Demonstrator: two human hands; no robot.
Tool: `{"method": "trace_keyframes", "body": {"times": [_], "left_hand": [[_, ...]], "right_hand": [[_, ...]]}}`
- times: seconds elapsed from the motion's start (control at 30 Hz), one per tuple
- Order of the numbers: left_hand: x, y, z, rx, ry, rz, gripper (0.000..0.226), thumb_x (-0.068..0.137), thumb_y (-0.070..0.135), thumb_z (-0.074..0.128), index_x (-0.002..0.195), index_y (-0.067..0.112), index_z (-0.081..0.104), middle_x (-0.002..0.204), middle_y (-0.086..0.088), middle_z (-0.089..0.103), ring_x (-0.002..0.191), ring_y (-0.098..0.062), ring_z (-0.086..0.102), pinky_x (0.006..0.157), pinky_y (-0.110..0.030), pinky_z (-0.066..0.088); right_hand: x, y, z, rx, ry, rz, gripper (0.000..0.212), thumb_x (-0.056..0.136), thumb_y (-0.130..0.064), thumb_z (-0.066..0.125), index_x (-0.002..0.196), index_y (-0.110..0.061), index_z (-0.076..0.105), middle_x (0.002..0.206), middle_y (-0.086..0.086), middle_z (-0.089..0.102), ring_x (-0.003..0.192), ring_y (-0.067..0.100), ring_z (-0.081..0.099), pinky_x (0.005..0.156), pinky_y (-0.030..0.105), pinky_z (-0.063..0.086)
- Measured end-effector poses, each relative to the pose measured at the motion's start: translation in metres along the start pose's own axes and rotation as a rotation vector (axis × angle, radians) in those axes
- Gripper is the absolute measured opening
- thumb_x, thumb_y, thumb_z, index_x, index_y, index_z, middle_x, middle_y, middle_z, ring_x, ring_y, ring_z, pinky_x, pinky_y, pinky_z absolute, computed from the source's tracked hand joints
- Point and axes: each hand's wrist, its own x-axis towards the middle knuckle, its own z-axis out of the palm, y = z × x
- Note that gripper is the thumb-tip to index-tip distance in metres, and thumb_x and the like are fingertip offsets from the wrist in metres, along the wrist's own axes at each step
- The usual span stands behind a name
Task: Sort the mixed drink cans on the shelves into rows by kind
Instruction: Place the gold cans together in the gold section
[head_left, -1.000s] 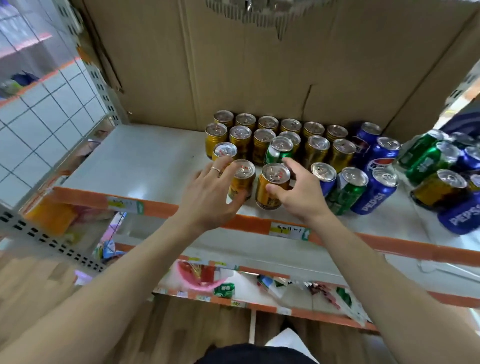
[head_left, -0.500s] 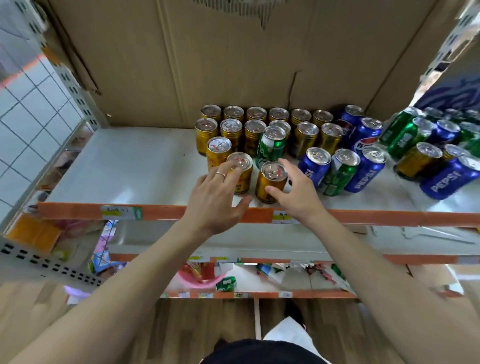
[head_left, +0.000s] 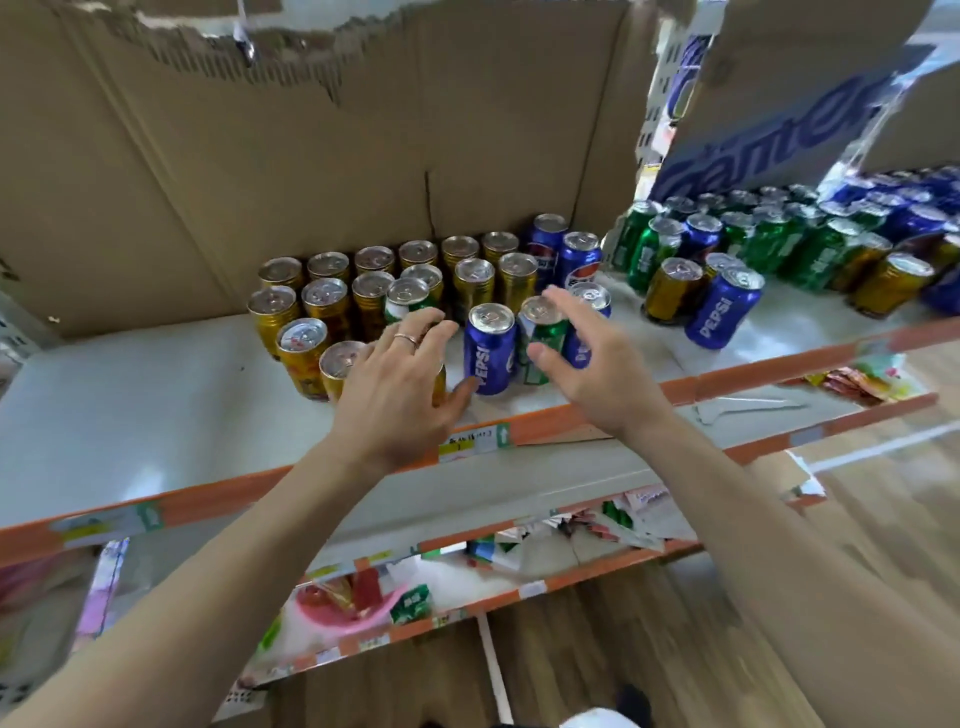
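Two rows and more of gold cans (head_left: 322, 296) stand upright at the back of the shelf (head_left: 130, 395), tight against the cardboard (head_left: 311, 156) behind them. One green-and-white can (head_left: 408, 299) stands in among them.

My left grip (head_left: 400, 384) is released, with the fingers straight and spread. It lies over the front gold cans with nothing clasped, and the thumb reaches toward the blue Pepsi can (head_left: 488, 353). A ring (head_left: 407, 339) shows on one finger.

That Pepsi can stands upright near the shelf's front edge, with a green can (head_left: 543, 338) just beside it on the right. My right grip (head_left: 592, 364) is also released, with the fingers apart and slightly bent. It hovers in front of the green can and another blue can behind it, grasping nothing.

Farther right is a mixed crowd of cans (head_left: 779, 234) in green, blue and gold, unsorted. At its near side stand a second Pepsi can (head_left: 722, 312) and a gold one (head_left: 670, 288).

An orange strip (head_left: 208, 493) with a price label (head_left: 470, 441) runs along the shelf front. A lower shelf (head_left: 519, 551) holds loose packets.
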Motion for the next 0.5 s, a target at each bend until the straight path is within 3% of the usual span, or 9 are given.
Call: {"method": "trace_keyframes", "body": {"times": [0.1,0.2,0.5], "left_hand": [[0.02,0.036,0.009,-0.002,0.008,0.058,0.062,0.092,0.05,0.058,0.144,0.019,0.044,0.152,-0.001,0.041,0.137,-0.024,0.041,0.107,-0.047,0.043],[0.041,0.085,0.021,-0.042,0.01,0.117,0.061,0.09,0.051,0.054,0.141,0.019,0.046,0.149,-0.002,0.043,0.134,-0.026,0.044,0.106,-0.047,0.043],[0.105,0.279,0.09,-0.113,-0.031,0.283,0.063,0.091,0.049,0.056,0.141,0.012,0.048,0.15,-0.004,0.043,0.134,-0.028,0.043,0.104,-0.045,0.04]], "right_hand": [[-0.009,0.023,-0.039,0.031,0.051,0.021,0.061,0.093,-0.026,0.066,0.148,-0.012,0.042,0.15,-0.001,0.046,0.138,0.005,0.037,0.115,0.025,0.032],[-0.025,0.052,-0.086,0.026,0.101,0.043,0.061,0.092,-0.024,0.067,0.147,-0.011,0.043,0.15,0.002,0.046,0.139,0.01,0.038,0.116,0.028,0.032],[-0.082,0.159,-0.252,-0.071,0.235,0.157,0.06,0.094,-0.032,0.064,0.148,-0.016,0.043,0.151,-0.003,0.045,0.137,0.005,0.038,0.112,0.025,0.033]]}}
